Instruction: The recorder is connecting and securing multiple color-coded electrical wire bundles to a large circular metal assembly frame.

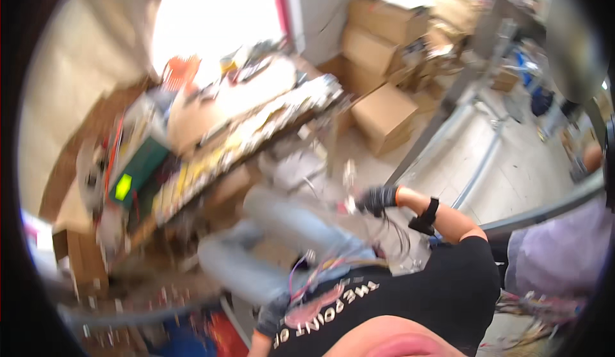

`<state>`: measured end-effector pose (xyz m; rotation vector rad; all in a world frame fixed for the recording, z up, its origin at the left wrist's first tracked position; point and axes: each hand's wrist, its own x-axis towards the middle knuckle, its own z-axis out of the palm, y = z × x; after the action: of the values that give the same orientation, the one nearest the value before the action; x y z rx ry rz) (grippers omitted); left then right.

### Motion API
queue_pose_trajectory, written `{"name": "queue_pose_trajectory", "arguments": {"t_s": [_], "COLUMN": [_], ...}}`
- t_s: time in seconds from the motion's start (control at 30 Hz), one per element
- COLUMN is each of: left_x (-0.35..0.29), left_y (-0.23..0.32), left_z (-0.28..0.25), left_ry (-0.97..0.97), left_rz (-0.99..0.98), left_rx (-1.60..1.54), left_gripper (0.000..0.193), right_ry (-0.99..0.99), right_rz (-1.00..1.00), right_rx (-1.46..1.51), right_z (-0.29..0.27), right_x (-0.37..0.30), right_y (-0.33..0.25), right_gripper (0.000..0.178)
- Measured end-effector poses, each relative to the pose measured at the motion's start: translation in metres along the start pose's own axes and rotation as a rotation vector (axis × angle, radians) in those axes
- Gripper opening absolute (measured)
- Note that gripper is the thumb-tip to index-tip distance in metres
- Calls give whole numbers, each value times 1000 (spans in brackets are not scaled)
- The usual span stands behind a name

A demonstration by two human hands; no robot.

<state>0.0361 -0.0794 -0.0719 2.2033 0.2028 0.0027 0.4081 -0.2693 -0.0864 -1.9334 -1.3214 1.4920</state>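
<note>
Motion smears the whole view. My right hand (379,199), in a dark glove with an orange cuff, reaches out beyond my right knee. Its fingers look closed on a thin cable, and a small white piece (350,204) shows at the fingertips. Loops of dark cable (402,236) hang below that hand. My left hand (275,312), also in a dark glove, is low beside my waist; blur hides its fingers. Pink and purple wires (300,279) lie across my lap close to it, but whether it touches them I cannot tell.
A cluttered workbench (253,140) slants along my left, with an orange basket (180,72) and a green box (138,163) on it. Cardboard boxes (384,110) stand ahead. Metal rails (442,123) run at right. Another person's arm (590,159) shows at the far right edge.
</note>
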Motion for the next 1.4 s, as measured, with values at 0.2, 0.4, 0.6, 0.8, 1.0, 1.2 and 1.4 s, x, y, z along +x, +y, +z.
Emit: {"name": "queue_pose_trajectory", "arguments": {"t_s": [0.2,0.4,0.6,0.8,1.0,1.2,1.4], "left_x": [34,53,10,-32,0,107,188], "left_y": [11,-5,-130,-147,-121,28,133], "left_z": [-19,-11,1,-27,-88,-152,-42], "left_ry": [-145,-490,-331,-357,-140,-294,-507], "left_rz": [647,-278,-299,-487,-151,46,698], "left_rx": [346,-498,-178,-272,-246,-909,-305], "left_gripper": [27,22,23,26,27,28,23], "right_ry": [1346,1131,1012,960,1127,1195,781], "right_rz": [-85,-70,281,130,17,703,-573], "right_rx": [-708,-543,-1084,-430,-317,-1237,1010], "right_z": [-136,-234,-232,-175,-153,-62,96], "right_x": [39,94,132,102,183,20,-86], "right_y": [-14,-34,-32,-50,-42,-24,-145], "right_gripper": [38,36,27,39,44,34,36]}}
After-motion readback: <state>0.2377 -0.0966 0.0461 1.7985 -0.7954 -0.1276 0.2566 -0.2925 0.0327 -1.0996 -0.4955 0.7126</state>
